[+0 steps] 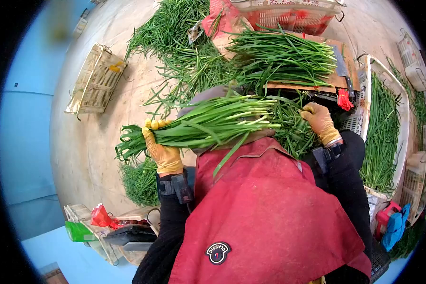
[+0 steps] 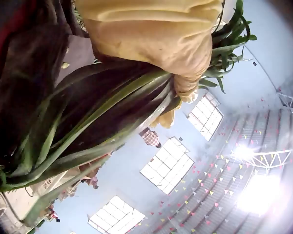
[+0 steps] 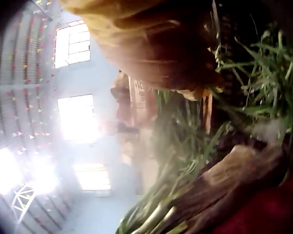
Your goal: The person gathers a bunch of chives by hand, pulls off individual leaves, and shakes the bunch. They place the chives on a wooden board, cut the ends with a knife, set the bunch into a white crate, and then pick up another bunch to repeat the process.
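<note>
A bunch of garlic chives point(image 1: 213, 120), with long green leaves and pale stem ends, lies across the person's lap, stems toward the right. The gloved left hand point(image 1: 162, 149) grips it near the leafy end, thumb over the leaves. In the left wrist view the yellow glove point(image 2: 151, 34) covers part of the leaves point(image 2: 88, 131). Off the stem ends, the gloved right hand point(image 1: 319, 122) has curled fingers and pinches a thin chive leaf point(image 1: 288, 102). In the right wrist view its fingertips are hidden behind the glove point(image 3: 151, 44), with pale stems point(image 3: 158, 217) below.
A trimmed chive pile point(image 1: 284, 57) lies on a board beside a knife point(image 1: 341, 66) and red ties point(image 1: 344, 100). Loose chives point(image 1: 175, 28) cover the floor ahead. A crate of chives point(image 1: 381, 132) stands at right, another crate point(image 1: 97, 80) at left.
</note>
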Tool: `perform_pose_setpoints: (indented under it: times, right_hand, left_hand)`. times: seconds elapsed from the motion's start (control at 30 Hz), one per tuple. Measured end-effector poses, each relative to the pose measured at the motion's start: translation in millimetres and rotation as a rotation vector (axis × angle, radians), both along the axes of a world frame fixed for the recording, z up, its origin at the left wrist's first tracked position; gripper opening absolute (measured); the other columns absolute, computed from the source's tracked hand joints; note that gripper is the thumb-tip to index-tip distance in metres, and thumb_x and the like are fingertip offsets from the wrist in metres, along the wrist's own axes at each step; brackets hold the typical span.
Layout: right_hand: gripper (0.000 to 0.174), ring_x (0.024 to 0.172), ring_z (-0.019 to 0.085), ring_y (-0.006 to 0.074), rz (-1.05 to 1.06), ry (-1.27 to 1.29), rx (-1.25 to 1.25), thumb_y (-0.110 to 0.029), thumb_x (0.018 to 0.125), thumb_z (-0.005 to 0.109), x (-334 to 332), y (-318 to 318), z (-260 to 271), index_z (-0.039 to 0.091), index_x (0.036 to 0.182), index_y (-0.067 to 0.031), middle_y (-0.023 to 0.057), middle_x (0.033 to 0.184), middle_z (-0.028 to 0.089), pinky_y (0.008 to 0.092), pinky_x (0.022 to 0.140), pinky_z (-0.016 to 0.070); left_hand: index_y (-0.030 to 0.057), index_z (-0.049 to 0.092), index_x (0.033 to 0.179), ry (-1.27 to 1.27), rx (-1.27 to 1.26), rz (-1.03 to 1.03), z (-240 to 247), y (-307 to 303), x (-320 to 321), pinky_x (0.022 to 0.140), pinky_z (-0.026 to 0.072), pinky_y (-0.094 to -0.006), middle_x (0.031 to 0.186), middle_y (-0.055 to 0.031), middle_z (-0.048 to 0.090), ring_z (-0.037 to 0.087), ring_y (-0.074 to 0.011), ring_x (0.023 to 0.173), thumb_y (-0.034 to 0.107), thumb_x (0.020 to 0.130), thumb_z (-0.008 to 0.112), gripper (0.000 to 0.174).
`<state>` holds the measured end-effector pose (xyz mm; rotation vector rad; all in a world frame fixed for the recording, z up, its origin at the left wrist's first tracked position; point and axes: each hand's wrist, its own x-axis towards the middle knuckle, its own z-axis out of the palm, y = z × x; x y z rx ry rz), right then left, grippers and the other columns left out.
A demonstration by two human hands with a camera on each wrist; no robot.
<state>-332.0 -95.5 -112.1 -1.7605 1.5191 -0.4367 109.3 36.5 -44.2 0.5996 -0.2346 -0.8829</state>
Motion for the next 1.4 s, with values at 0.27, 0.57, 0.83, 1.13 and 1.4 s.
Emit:
perform_pose_setpoints:
  times: [0.27,0.57,0.83,1.13,1.4]
  right_hand:
    - [0.041,0.101,0.065,0.0268,0.308,0.012,-0.068,-0.007,0.08,0.065,15.6,4.9,39.9,0.066,0.12,-0.0089,0.0127,0.107,0.069,0.0318,0.092,0.0491]
    - [0.035,0.103,0.064,0.0321,0.6,-0.442,-0.222,-0.016,0.084,0.067,143.3,19.6,65.0,0.065,0.117,-0.0065,0.0154,0.109,0.067,0.0373,0.09,0.0505]
    - [0.029,0.093,0.063,0.034,0.67,-0.18,-0.412,-0.017,0.084,0.064,155.1,29.6,72.6,0.065,0.112,-0.0102,0.0131,0.095,0.065,0.042,0.081,0.0512]
    - [0.028,0.093,0.063,0.0312,0.517,-0.613,-0.378,-0.007,0.083,0.059,159.7,38.4,113.5,0.067,0.11,-0.0065,0.0123,0.095,0.066,0.0372,0.084,0.0505]
    - [0.028,0.088,0.063,0.0236,0.393,-0.694,-0.214,-0.004,0.078,0.058,148.3,37.8,113.7,0.072,0.102,-0.0064,0.0093,0.091,0.067,0.0328,0.082,0.0497]
  left_hand:
    - [0.0094,0.058,0.107,-0.065,-0.042,-0.035,1.3,0.2,1.0,0.091,0.047,-0.0403,0.089,-0.0018,0.058,0.056,-0.0185,0.086,0.033,0.096,0.061,0.026]
    - [0.0094,0.058,0.107,-0.089,-0.037,-0.032,8.0,0.6,-2.9,0.092,0.0465,-0.04,0.091,-0.0021,0.058,0.055,-0.0191,0.087,0.032,0.096,0.062,0.025]
    - [0.0095,0.058,0.106,-0.11,-0.08,-0.076,6.2,0.5,-1.9,0.094,0.0444,-0.04,0.09,-0.0027,0.058,0.054,-0.0205,0.089,0.031,0.094,0.065,0.025]
    - [0.0085,0.059,0.106,-0.074,-0.057,-0.06,9.4,3.8,-2.6,0.095,0.0429,-0.0433,0.092,-0.0045,0.06,0.054,-0.0225,0.091,0.044,0.091,0.065,0.039]
    - [0.0089,0.06,0.104,-0.078,-0.029,-0.036,6.0,7.8,-0.2,0.095,0.044,-0.0433,0.091,-0.0043,0.061,0.055,-0.0227,0.09,0.044,0.092,0.064,0.037]
